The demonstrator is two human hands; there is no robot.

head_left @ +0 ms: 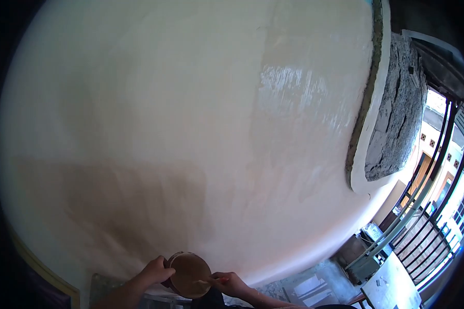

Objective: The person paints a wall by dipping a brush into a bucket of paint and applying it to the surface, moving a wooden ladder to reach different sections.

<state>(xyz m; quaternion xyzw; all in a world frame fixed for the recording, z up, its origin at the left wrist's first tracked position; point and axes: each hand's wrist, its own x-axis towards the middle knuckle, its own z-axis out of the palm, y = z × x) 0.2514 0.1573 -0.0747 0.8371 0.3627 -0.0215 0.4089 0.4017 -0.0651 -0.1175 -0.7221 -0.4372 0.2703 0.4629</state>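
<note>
My left hand (156, 272) is closed on the rim of a round paint pot (187, 253), thumb at the edge. Brownish paint (189, 273) lies inside the pot, which is tilted towards me. On the pot's right side, my right hand (231, 285) is closed around the reddish handle of a paintbrush (203, 281). The brush's pale end reaches over the rim into the pot. Beyond both hands rises a cream wall (191, 103). A shiny, wet-looking patch (304, 85) is on its upper right, and a darker brownish area (134, 206) is lower left.
A bare rough masonry section (397, 108) with a pale border stands at the right. Below it are dark metal railings (423, 237), a white-topped table (392, 283) and a grey-green box (363, 270). Flat sheets (314, 291) lie on the floor.
</note>
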